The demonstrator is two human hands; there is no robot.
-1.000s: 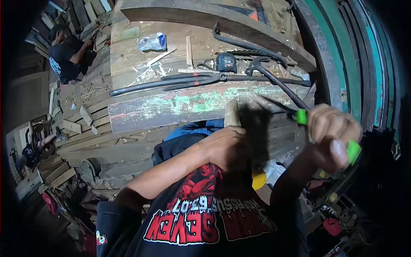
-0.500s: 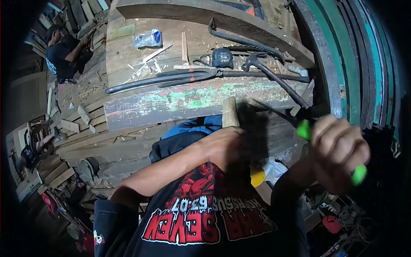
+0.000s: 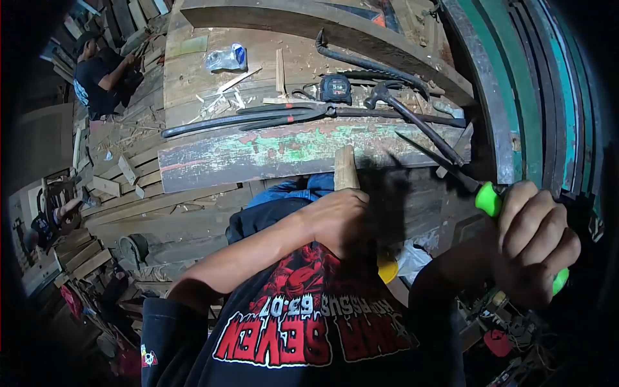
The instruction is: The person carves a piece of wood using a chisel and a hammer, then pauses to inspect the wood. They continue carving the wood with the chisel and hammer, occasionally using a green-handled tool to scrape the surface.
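My left hand (image 3: 336, 218) is closed around the lower end of a short wooden piece (image 3: 345, 166). The top of this piece rests against the edge of a plank with worn green paint (image 3: 277, 148). At the right, my right hand (image 3: 538, 235) grips a tool with a bright green handle (image 3: 488, 199) and a long, dark blade tapering to a point. Its tip points up and left, over the plank near a hammer (image 3: 412, 116). Whether the blade is a file or a saw, I cannot tell. Shadow covers part of my left hand.
Long-handled tongs (image 3: 284, 116), a tape measure (image 3: 335, 88), a pry bar (image 3: 374, 62) and a plastic wrapper (image 3: 227, 58) lie among shavings beyond the plank. Green and dark boards (image 3: 535, 90) stand along the right. A co-worker (image 3: 100, 77) sits at upper left, another person (image 3: 48, 226) lower down.
My right hand has moved right, drawing the green-handled tool away from the wooden piece. My left hand holds the piece in nearly the same place.
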